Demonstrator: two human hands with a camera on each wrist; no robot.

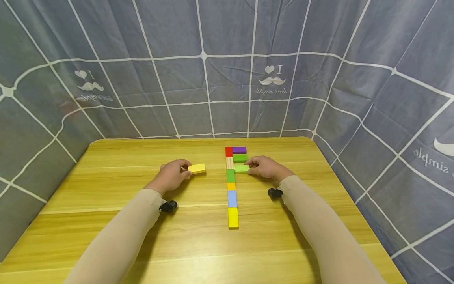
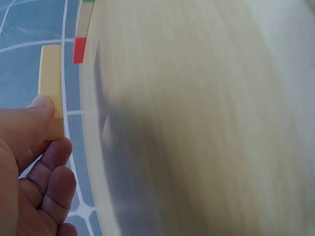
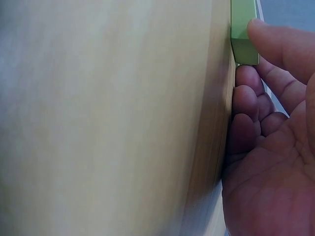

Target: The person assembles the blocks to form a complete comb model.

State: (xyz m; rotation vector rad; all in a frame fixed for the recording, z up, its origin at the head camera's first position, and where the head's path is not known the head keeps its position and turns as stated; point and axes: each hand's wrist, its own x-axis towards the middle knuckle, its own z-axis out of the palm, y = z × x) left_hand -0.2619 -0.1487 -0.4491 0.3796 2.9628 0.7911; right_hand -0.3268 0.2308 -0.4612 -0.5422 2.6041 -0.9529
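My left hand (image 1: 171,175) pinches a yellow block (image 1: 197,169) between thumb and fingers, left of the column of blocks; the left wrist view shows this yellow block (image 2: 51,81) upright in the grip. On the other side, my right hand (image 1: 266,167) pinches the right end of a light green block (image 1: 241,169), whose left end meets the column. In the right wrist view the thumb lies on that green block (image 3: 243,22). The column runs from a red block (image 1: 228,152) through plain wood (image 1: 229,163), green (image 1: 231,176), orange (image 1: 231,186) and blue (image 1: 232,198) to yellow (image 1: 233,218).
A purple block (image 1: 239,150) and a green block (image 1: 240,158) extend right from the column's top, above the light green one. All lie on a wood-grain table (image 1: 191,244). A grey curtain with white lines (image 1: 227,79) hangs behind and beside it.
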